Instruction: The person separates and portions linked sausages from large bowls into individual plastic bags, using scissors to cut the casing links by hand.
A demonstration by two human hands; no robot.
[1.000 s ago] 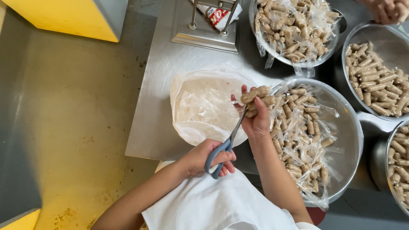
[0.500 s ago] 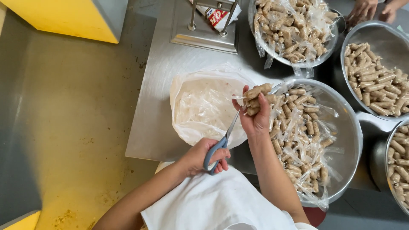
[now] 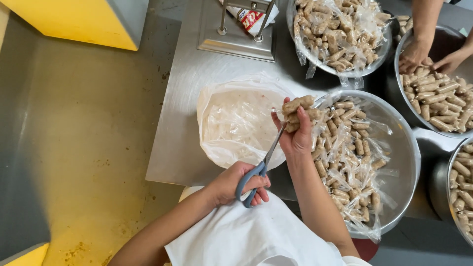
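Note:
My left hand [image 3: 235, 185] grips grey-handled scissors [image 3: 268, 157], whose blades point up towards my right hand. My right hand [image 3: 298, 139] holds a small bunch of pale brown sausages in clear wrapping [image 3: 300, 105] at the blade tips. It hovers between a bowl lined with a clear plastic bag [image 3: 236, 123] holding wrapping scraps and a large metal bowl [image 3: 411, 148]. The large bowl is full of wrapped sausages [image 3: 350, 157]. A white cloth [image 3: 246, 236] covers my lap.
Everything stands on a steel table [image 3: 187, 98]. A second bowl of wrapped sausages [image 3: 340, 34] sits at the back, and two bowls of bare sausages [image 3: 433, 98] [image 3: 463, 187] stand on the right. Another person's hands [image 3: 419, 54] reach into the right bowl. A metal stand [image 3: 236, 39] and a yellow box [image 3: 74, 19] are at the rear.
My right hand has lifted the sausages slightly against the scissor tips. Another person's hands have come down into the bowl at the right.

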